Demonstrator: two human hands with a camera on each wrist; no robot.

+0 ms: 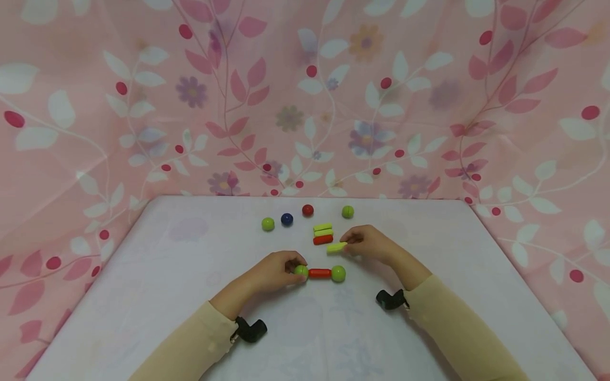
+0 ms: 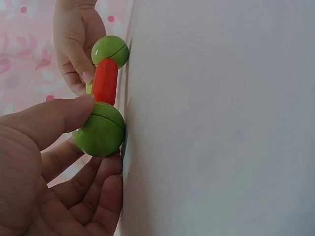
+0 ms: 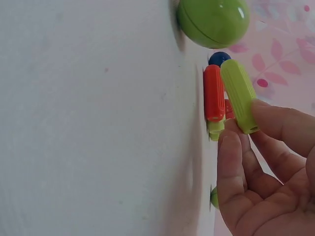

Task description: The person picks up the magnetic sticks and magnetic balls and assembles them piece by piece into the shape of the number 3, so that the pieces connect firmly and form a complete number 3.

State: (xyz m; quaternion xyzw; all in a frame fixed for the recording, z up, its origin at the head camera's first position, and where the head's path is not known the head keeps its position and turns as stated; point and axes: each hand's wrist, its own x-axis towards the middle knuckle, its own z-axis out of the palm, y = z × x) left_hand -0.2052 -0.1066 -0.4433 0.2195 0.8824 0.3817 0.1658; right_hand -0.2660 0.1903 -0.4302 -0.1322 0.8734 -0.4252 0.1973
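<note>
My left hand point(image 1: 275, 271) pinches the green ball point(image 2: 101, 132) at the left end of a dumbbell-shaped piece. A red ridged rod point(image 1: 320, 273) joins that ball to a second green ball point(image 1: 338, 273) at the right end. Between thumb and fingers, my right hand point(image 1: 369, 243) holds a yellow-green ridged rod point(image 3: 238, 93) by one end, slightly above and behind the dumbbell piece. Just beyond this rod lie a loose red rod point(image 1: 323, 239) and two yellow-green rods point(image 1: 323, 230), side by side on the table.
Farther back on the white-covered table point(image 1: 190, 264) sit a green ball point(image 1: 268, 224), a dark blue ball point(image 1: 287, 219), a red ball point(image 1: 307, 210) and another green ball point(image 1: 348, 211). A pink floral cloth point(image 1: 295, 106) hangs behind the table and along its sides.
</note>
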